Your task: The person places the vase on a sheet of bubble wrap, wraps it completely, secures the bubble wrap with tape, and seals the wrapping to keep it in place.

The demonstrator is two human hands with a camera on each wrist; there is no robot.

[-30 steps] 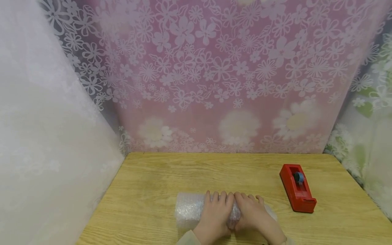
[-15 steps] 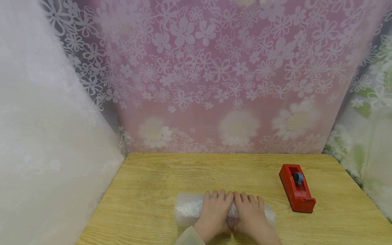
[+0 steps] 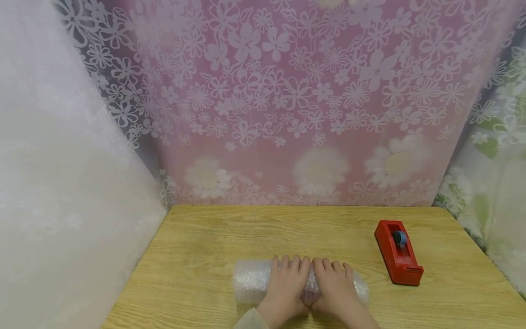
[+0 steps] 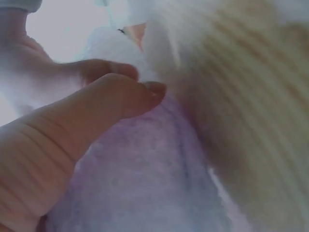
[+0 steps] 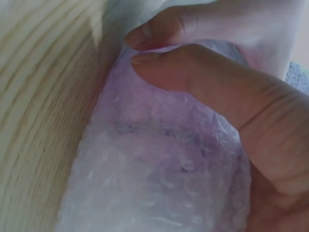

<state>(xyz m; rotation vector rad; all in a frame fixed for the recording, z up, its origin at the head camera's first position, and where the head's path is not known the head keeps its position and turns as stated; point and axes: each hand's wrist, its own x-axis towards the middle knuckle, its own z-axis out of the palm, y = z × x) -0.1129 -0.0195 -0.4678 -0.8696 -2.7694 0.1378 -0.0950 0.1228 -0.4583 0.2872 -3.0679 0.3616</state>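
Observation:
A roll of bubble wrap (image 3: 251, 281) lies sideways on the table near its front, and something pinkish-purple shows faintly through its layers. My left hand (image 3: 286, 285) grips the roll around its middle, fingers over the top and thumb (image 4: 111, 99) on the near side. Close beside it, my right hand (image 3: 336, 289) holds the roll the same way, its thumb (image 5: 188, 72) near the left thumb. In the right wrist view the bubble wrap (image 5: 145, 179) covers a purplish thing with dark marks that I cannot make out.
A red tape dispenser (image 3: 398, 253) with a small blue roll of tape (image 3: 400, 238) stands to the right on the wood-grain table (image 3: 197, 237). Flowered curtains (image 3: 287, 114) hang behind the table and along both sides.
My right hand has straightened from a slanted hold to lie squarely over the roll, level with the left. The roll has shifted very slightly left.

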